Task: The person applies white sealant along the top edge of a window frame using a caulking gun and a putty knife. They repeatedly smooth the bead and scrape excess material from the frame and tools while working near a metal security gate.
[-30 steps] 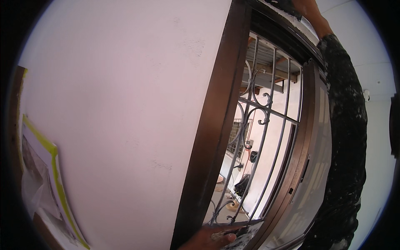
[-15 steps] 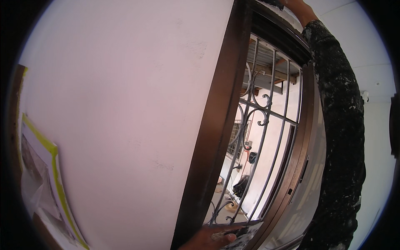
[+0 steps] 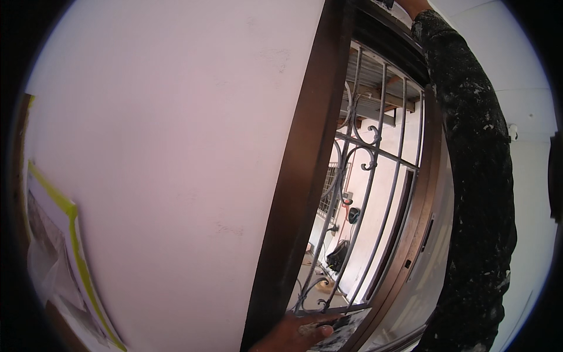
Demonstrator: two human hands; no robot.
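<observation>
My right hand [image 3: 415, 6] is raised to the top of the picture, above the upper bar of a brown door or window frame [image 3: 296, 170]. Its fingers are cut off by the picture's edge, and a bit of something dark shows beside it. A dark sleeve [image 3: 469, 117], speckled with white, covers that arm. Low in the middle, my left hand [image 3: 290, 335] grips a flat board [image 3: 346, 331] smeared with white and grey paste, its thumb lying on top. The board is in front of the lower part of the opening.
A metal grille [image 3: 366, 164] with scrolls fills the opening; an outdoor area shows through it. A pale pink wall [image 3: 158, 146] with faint scuffs stands at left. Panels edged with yellow-green tape and plastic sheeting [image 3: 53, 252] are at far left.
The view has shifted slightly, and my right hand sits a little further left and higher at the picture's top. My left hand keeps its hold on the board.
</observation>
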